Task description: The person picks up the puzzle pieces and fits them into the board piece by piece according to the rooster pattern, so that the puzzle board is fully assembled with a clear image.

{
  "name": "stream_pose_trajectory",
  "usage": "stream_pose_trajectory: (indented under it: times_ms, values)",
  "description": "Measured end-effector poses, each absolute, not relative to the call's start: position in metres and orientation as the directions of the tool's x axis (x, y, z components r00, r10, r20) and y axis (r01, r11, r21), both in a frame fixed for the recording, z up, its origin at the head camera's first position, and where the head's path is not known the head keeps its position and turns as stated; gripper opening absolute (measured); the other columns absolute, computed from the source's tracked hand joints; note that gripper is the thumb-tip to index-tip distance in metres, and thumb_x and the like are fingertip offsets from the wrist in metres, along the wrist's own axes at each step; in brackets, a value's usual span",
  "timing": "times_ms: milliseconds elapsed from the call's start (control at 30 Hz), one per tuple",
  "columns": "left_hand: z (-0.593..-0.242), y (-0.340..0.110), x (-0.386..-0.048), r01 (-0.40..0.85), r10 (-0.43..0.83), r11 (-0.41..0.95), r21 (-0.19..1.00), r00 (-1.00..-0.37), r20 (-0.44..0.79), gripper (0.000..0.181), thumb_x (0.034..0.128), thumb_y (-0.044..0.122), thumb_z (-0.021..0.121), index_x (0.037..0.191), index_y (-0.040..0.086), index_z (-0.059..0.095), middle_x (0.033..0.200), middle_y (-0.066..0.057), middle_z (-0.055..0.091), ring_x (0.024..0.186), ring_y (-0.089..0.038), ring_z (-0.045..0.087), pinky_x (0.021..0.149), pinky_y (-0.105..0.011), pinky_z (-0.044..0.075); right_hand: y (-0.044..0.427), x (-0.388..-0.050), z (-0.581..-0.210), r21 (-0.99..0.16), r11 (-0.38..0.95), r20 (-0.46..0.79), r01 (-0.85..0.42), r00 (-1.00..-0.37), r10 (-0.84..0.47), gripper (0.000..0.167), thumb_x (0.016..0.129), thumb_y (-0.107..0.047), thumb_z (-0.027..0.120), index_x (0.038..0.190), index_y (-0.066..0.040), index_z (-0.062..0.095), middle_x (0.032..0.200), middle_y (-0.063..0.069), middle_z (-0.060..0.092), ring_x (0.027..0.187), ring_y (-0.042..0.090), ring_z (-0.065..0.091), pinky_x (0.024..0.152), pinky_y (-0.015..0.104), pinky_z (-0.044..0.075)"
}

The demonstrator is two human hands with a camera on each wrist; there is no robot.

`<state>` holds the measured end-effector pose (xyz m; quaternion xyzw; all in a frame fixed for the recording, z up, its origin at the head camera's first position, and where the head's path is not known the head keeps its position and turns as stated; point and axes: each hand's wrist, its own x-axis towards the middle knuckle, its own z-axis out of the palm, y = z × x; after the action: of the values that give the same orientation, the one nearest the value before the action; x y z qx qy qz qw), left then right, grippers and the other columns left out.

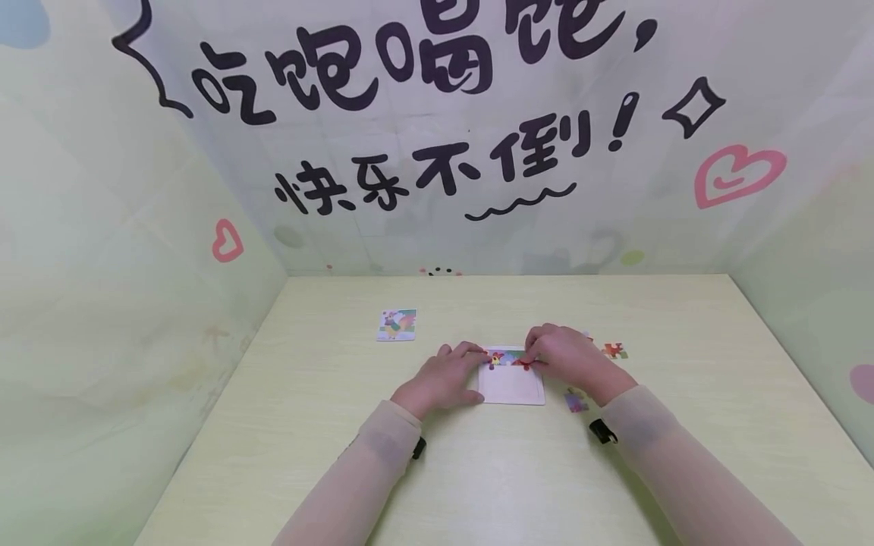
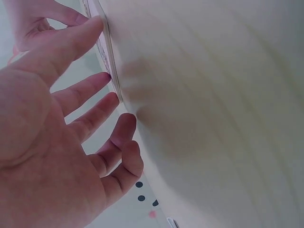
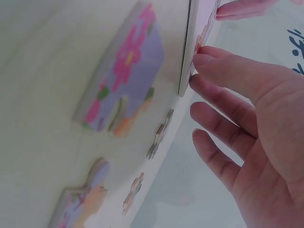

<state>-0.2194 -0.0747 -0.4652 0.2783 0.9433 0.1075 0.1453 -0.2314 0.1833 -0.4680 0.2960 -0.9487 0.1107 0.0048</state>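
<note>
A white rectangular puzzle tray [image 1: 512, 387] lies on the table, with a row of colourful joined pieces [image 1: 507, 357] along its far side. My left hand [image 1: 447, 379] is spread at the tray's left side, fingers at the far left corner and thumb at the near left. In the left wrist view, the fingertips [image 2: 110, 97] touch the tray edge, fairly straight. With thumb and index finger, my right hand [image 1: 563, 353] pinches a red puzzle piece [image 1: 524, 362] at the row's right end. That piece is mostly hidden by the fingers.
Loose pieces lie right of the tray: a purple one [image 1: 576, 400] with a pink flower, a red-orange one [image 1: 615, 350], and one partly behind the right hand. A square picture card [image 1: 397, 324] lies back left. The printed backdrop [image 1: 437, 235] rises at the table's far edge.
</note>
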Motion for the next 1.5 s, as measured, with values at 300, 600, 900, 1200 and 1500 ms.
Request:
stream_pose_trajectory:
  times_ms: [300, 600, 900, 1200, 1500]
  values:
    - [-0.465, -0.074, -0.218, 0.484, 0.552, 0.822, 0.299, -0.807, -0.212, 0.072, 0.0909, 0.040, 0.079, 0.154, 0.025, 0.049, 0.159, 0.004, 0.042, 0.122, -0.026, 0.048, 0.100, -0.043, 0.047, 0.190, -0.223, -0.466, -0.304, 0.808, 0.061, -0.505, -0.856, -0.513, 0.016, 0.089, -0.016, 0.082, 0.105, -0.014, 0.082, 0.113, 0.002, 0.073, 0.106, 0.025, 0.067, 0.093, 0.046, 0.057]
    - [-0.465, -0.074, -0.218, 0.499, 0.557, 0.821, 0.276, -0.806, -0.201, 0.071, 0.0909, 0.041, 0.078, 0.154, 0.024, 0.049, 0.158, 0.004, 0.044, 0.119, -0.024, 0.046, 0.095, -0.039, 0.045, 0.205, -0.213, -0.459, -0.407, 0.800, 0.111, -0.441, -0.893, -0.436, 0.018, 0.090, -0.012, 0.079, 0.108, -0.014, 0.082, 0.112, 0.002, 0.072, 0.105, 0.026, 0.067, 0.091, 0.048, 0.058]
    - [-0.465, -0.076, -0.218, 0.502, 0.561, 0.819, 0.277, -0.802, -0.205, 0.071, 0.0901, 0.040, 0.078, 0.153, 0.024, 0.050, 0.158, 0.004, 0.044, 0.119, -0.024, 0.046, 0.094, -0.038, 0.045, 0.220, -0.211, -0.458, -0.397, 0.829, 0.139, -0.393, -0.919, -0.368, 0.018, 0.092, -0.015, 0.078, 0.109, -0.014, 0.081, 0.109, 0.002, 0.073, 0.095, 0.024, 0.069, 0.082, 0.044, 0.059]
    - [-0.464, -0.077, -0.220, 0.501, 0.563, 0.818, 0.284, -0.798, -0.216, 0.072, 0.0907, 0.039, 0.078, 0.154, 0.024, 0.049, 0.159, 0.004, 0.043, 0.120, -0.024, 0.046, 0.098, -0.041, 0.046, 0.235, -0.211, -0.454, -0.356, 0.848, 0.148, -0.394, -0.919, -0.365, 0.023, 0.089, -0.010, 0.079, 0.111, -0.015, 0.081, 0.110, 0.004, 0.073, 0.095, 0.027, 0.068, 0.078, 0.045, 0.058]
    - [-0.460, -0.076, -0.219, 0.495, 0.562, 0.817, 0.296, -0.799, -0.215, 0.071, 0.0905, 0.037, 0.079, 0.154, 0.023, 0.049, 0.159, 0.003, 0.043, 0.121, -0.025, 0.046, 0.099, -0.042, 0.046, 0.237, -0.210, -0.453, -0.308, 0.867, 0.134, -0.392, -0.920, -0.368, 0.024, 0.088, -0.010, 0.079, 0.112, -0.015, 0.080, 0.113, 0.007, 0.074, 0.099, 0.031, 0.069, 0.079, 0.048, 0.058]
